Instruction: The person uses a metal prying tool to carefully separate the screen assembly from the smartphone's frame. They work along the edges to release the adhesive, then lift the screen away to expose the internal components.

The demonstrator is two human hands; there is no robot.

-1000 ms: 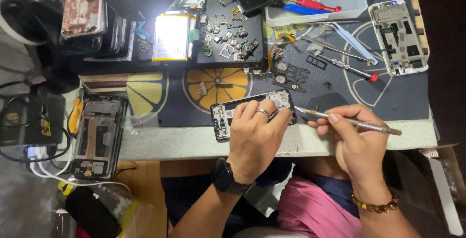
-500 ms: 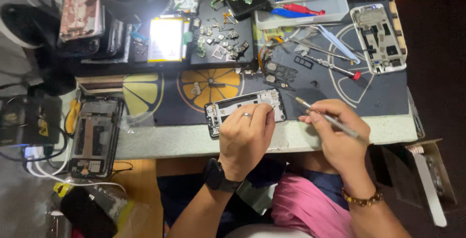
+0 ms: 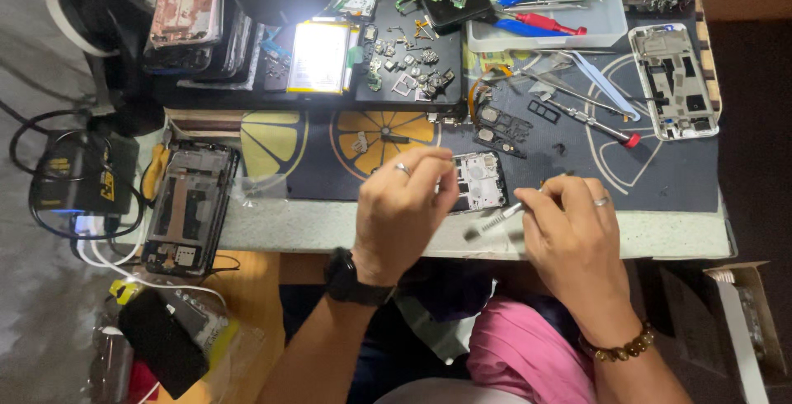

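On bench edge, left hand (image 3: 403,210) pins opened phone frame (image 3: 478,180), right hand (image 3: 573,235) pinches tweezers (image 3: 499,218); frame looks light, fragile—hold by edges.

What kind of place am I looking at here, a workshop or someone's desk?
Most likely a phone repair bench. The left hand steadies an opened phone while the right hand holds a thin metal tool. Loose small parts and a tray of hand tools lie behind.
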